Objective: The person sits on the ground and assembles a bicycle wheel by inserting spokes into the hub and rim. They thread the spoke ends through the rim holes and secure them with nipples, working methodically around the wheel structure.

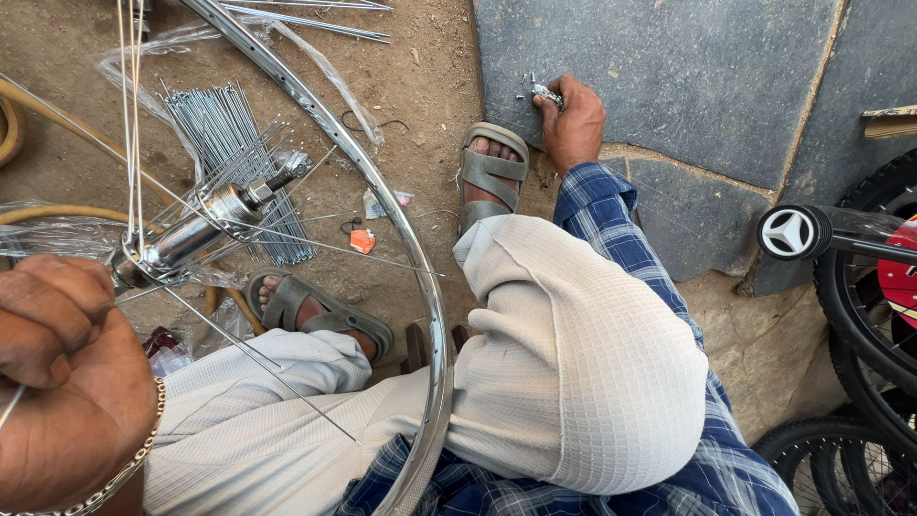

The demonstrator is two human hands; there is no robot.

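Blue plaid sleeve [611, 225], silver rim [420, 277]

dirt ground [420, 86] | spoke bundle [229, 143] | stone slab [688, 86]: small nipples [546, 93]

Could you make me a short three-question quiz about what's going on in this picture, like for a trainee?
1. True or false: the right hand rests on the grey stone slab by a small pile of metal bits.
2. What lies on the dirt beyond the hub?
A. a bundle of spokes
B. a hammer
C. a chain
3. Fill in: the left hand wears a metal ____ at the wrist.

Key
1. True; its fingers are on the bits.
2. A; loose spokes lie in clear wrap inside the curve of the rim.
3. bracelet.
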